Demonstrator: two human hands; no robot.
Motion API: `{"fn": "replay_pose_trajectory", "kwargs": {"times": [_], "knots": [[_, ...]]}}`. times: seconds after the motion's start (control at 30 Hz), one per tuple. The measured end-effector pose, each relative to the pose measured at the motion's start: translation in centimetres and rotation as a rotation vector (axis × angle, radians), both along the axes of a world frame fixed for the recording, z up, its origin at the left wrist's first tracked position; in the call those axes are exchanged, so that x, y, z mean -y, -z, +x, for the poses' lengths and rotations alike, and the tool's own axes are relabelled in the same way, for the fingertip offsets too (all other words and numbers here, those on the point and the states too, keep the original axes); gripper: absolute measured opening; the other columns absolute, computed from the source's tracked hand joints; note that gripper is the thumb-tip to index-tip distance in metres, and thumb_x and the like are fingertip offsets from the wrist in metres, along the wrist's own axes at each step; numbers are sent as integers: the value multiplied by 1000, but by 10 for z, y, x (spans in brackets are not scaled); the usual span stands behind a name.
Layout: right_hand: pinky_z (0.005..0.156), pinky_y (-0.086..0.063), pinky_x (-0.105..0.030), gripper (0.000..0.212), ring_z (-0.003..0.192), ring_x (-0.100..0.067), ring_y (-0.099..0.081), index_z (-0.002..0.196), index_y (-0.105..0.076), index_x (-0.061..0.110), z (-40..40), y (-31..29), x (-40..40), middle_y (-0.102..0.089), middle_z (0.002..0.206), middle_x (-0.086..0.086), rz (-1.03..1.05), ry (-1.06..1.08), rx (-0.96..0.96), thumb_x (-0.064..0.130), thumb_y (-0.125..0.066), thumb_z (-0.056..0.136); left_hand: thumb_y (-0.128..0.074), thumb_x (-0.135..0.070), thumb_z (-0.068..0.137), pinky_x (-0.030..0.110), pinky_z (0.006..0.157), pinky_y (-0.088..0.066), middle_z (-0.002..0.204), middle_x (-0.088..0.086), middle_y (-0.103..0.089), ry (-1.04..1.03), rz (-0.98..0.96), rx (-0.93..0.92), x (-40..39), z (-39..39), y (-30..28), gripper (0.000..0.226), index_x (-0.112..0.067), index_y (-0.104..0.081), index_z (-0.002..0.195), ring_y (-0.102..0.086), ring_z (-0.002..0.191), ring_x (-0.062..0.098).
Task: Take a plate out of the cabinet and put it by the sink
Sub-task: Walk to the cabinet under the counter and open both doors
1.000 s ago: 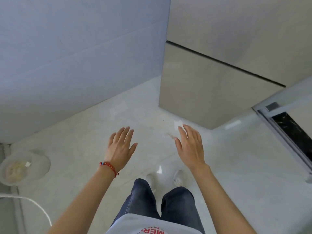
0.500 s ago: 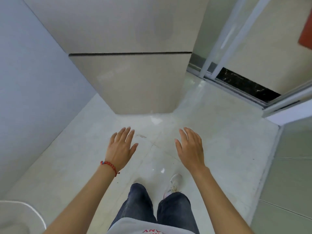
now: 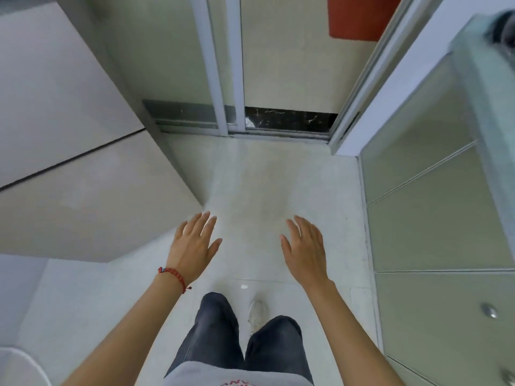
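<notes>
My left hand [image 3: 192, 246], with a red bead bracelet at the wrist, hangs palm down over the pale tiled floor, fingers apart and holding nothing. My right hand [image 3: 305, 250] is level with it, also spread and holding nothing. On the right stands a run of grey-green cabinet fronts [image 3: 434, 224] with a round metal knob [image 3: 489, 310]; all fronts are closed. No plate and no sink are in view.
A tall beige two-door unit [image 3: 69, 162] fills the left side. Straight ahead is a sliding glass door [image 3: 223, 65] with a black marble threshold [image 3: 289, 119]. A countertop edge [image 3: 485, 79] shows at top right. My legs and a white shoe [image 3: 257, 313] are below.
The view has swung to the right: the beige unit slid to the left, and the sliding door and the cabinet fronts came into view. Both hands stay spread and hold nothing.
</notes>
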State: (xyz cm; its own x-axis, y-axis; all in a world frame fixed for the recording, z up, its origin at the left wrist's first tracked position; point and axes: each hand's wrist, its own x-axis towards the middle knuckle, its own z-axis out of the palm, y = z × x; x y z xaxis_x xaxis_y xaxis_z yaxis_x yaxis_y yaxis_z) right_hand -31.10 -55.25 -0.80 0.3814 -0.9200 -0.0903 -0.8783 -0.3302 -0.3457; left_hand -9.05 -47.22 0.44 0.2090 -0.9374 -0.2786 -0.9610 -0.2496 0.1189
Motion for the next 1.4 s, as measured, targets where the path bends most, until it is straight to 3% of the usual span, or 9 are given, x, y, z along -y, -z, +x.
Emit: {"fn": "replay_pose_trajectory", "kwargs": {"times": [0.1,0.23,0.47,0.77,1.07,1.4], "knots": [[92,-48,-45,54,107,-31,-63,112,-61,5,-13,0,18,-66,116,-17,-9,107,-1,38,-21,96,-4,-51,93,49,90,-49,121,15,-63,86,1,-30,42,-4,2,71,-6,-52,120,-59,112,33],[91,-50,-44,68,107,-29,-64,111,-61,6,-14,-4,50,-66,115,-16,10,219,-12,42,-6,97,-5,-51,92,50,89,-49,121,13,-63,193,-2,-30,102,0,5,71,-7,-53,120,-59,113,32],[90,-50,-46,70,105,-30,-65,110,-63,4,13,-3,119,-67,113,-17,8,412,-19,44,-7,98,-26,-45,87,47,89,-49,121,12,-64,365,-2,-26,214,28,11,58,-8,-57,118,-60,112,29],[88,-50,-46,70,103,-32,-65,108,-64,3,23,-14,184,-68,112,-18,3,602,-26,44,-7,97,-4,-46,94,48,83,-52,115,15,-67,561,38,-50,313,33,11,71,-6,-60,113,-63,106,30],[85,-52,-44,69,99,-30,-67,105,-66,6,-13,-13,248,-70,109,-14,72,725,-31,42,-7,97,-5,-46,94,49,81,-53,116,18,-66,703,23,-77,410,-19,16,70,-4,-58,115,-63,106,33],[86,-51,-47,67,99,-35,-65,107,-63,4,-98,-21,318,-67,110,-18,14,952,8,45,-11,97,-3,-47,94,46,85,-52,117,15,-66,864,4,-116,517,-134,1,70,-8,-55,118,-63,107,29]]}}
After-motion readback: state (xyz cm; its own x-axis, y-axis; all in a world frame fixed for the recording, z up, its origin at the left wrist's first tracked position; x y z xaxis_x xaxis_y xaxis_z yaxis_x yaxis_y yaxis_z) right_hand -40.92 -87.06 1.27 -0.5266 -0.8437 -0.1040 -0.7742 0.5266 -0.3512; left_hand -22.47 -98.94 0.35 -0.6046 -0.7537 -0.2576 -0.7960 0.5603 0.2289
